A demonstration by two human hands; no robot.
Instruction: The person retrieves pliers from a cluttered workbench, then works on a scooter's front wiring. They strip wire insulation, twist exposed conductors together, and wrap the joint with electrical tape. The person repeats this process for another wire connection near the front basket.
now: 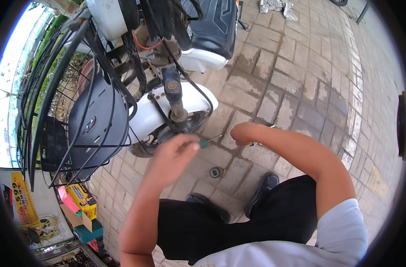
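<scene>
Green-handled screwdriver [204, 143] is pinched btwn thumb & fingers of L hand [172, 155], grip narrow; handle end sits at the fingertips, thin shaft angled out to the R & slightly fwd. Tip is aimed twd R hand [245, 133] but stops short, small gap left. R hand is curled in; a bit of something pale is seen just below it, but what (if anything) is held can't be told. Step in hand, as judged: tool being handled btwn the hands, by the bike's front end; for any next move a firmer hold on the handle is called for, w/ tip kept clear of R fingers. Just beyond L hand: white fender [144, 116] & fork leg [174, 91]. Small round part [215, 172] is left on the paving [281, 153], below the screwdriver, nr the shoes [264, 184]. Farther L: wire basket [56, 84], yellow box [85, 201].
</scene>
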